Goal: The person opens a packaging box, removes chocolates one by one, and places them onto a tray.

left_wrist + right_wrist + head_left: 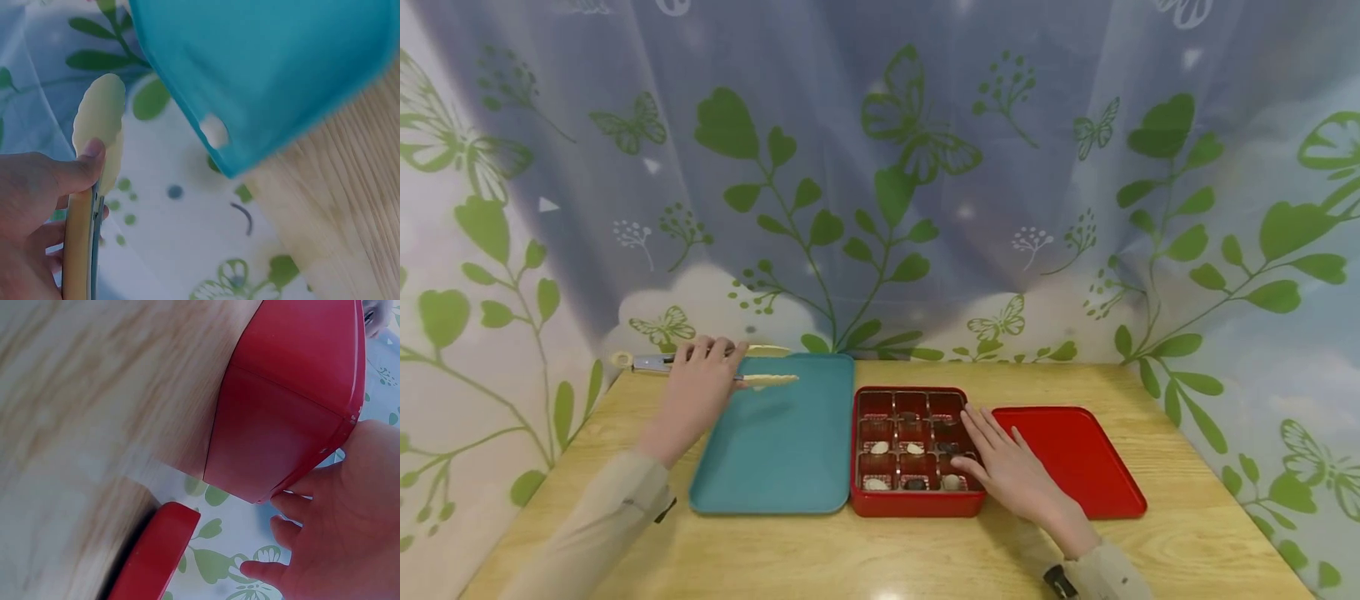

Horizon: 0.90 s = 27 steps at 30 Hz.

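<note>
- Head view has the left hand (700, 392) at the far left corner of the wooden table (880, 550), fingers curled round a pair of tongs (715, 367), thumb and fingers pinching the handle part.
- Tongs have pale scalloped tips; those tips stick out over the back left corner of the teal tray (775, 450), the looped end points off toward the curtain on the left.
- Left wrist view backs that up: thumb pressed on the cream-coloured arm of the tongs (94, 156), the two arms look squeezed close together, and the teal tray (269, 69) sits just beside them.
- Right hand (1011, 471) lies flat on the right edge of the red compartment box (917, 500), fingers straight and a bit spread, tips reaching over the right-hand column of cells. Not gripping anything.
- Box sits touching the teal tray's right side. Its cells hold small chocolates (914, 448), some pale, some dark.
- Red lid (1075, 458) lies flat just right of the box, partly under the right wrist.
- Right wrist view shows the box's red side wall (281, 425) up close, the palm (350, 519) against it, and the lid's edge (156, 556) nearby.
- Leaf-and-butterfly curtain (880, 167) hangs behind the table.
</note>
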Each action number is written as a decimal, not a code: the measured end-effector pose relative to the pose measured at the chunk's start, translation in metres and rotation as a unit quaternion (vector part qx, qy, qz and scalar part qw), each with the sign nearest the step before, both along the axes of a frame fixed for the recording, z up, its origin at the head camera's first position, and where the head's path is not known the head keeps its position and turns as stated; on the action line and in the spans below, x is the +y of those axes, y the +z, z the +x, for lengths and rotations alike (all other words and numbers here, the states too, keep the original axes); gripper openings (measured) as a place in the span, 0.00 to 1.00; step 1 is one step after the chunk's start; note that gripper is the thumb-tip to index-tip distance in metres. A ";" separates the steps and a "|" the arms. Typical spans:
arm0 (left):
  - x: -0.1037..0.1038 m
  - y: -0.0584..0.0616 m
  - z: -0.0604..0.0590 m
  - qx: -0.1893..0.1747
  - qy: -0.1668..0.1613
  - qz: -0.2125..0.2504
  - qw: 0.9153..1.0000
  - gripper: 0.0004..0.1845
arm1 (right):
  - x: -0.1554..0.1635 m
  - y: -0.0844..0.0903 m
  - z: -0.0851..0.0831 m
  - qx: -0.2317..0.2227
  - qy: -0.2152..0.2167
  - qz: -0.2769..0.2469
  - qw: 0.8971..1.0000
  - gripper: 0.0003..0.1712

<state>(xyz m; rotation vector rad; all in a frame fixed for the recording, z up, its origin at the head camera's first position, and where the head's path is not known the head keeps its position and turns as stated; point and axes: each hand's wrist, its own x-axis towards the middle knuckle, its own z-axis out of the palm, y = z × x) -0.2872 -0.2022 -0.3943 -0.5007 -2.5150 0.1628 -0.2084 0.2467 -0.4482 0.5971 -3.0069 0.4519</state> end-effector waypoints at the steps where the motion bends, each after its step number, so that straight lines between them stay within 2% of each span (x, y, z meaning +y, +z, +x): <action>1: 0.005 0.001 0.003 0.003 -0.003 0.000 1.000 0.30 | 0.000 0.000 0.000 0.001 -0.001 -0.002 1.000 0.47; 8: 0.032 0.002 0.013 0.010 -0.029 -0.001 1.000 0.31 | 0.001 0.000 -0.001 0.008 0.001 0.000 1.000 0.47; 14: 0.056 0.006 0.015 0.004 -0.047 -0.015 0.999 0.32 | 0.000 -0.002 -0.001 0.006 0.000 0.002 1.000 0.46; 20: 0.090 0.015 0.011 0.021 -0.082 -0.035 0.996 0.34 | 0.000 -0.001 -0.001 0.000 -0.003 0.003 1.000 0.47; 23: 0.107 0.017 0.007 0.039 -0.107 -0.059 0.992 0.33 | 0.000 0.000 -0.001 0.001 -0.002 0.003 1.000 0.47; 27: 0.129 0.022 0.003 0.045 -0.137 -0.097 0.985 0.33 | 0.000 0.000 -0.001 -0.001 0.000 0.002 1.000 0.47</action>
